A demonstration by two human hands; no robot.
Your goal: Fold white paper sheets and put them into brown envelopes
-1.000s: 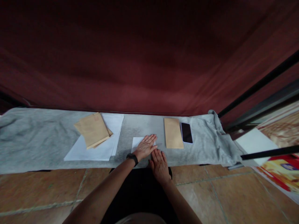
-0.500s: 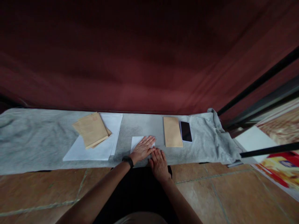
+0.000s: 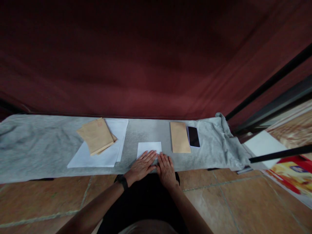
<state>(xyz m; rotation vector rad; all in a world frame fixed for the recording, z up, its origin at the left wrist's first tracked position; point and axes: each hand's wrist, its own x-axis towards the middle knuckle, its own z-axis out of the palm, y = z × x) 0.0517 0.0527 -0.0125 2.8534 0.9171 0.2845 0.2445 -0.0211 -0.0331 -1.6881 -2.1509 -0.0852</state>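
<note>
A small white piece of paper (image 3: 149, 146), which looks folded, lies on the grey cloth in front of me. My left hand (image 3: 143, 164) rests flat on its near part, fingers stretched out and pointing to the upper right. Beside it, my right hand (image 3: 166, 168) lies flat with its fingers extended, the fingertips at the paper's near right corner. Both hands hide the near edge of the paper. Neither hand grips anything. To the right lies a brown envelope (image 3: 179, 137), apart from my hands.
Grey cloth (image 3: 143, 128) covers the long narrow table. On the left, brown envelopes (image 3: 98, 136) lie over white paper sheets (image 3: 94, 162). A phone (image 3: 193, 136) is right of the single envelope. Black bars (image 3: 280, 154) and a colourful box (image 3: 292, 175) stand at far right.
My left hand has slid toward me and slightly left across the paper, uncovering more of its far part. My right hand has stayed almost in place.
</note>
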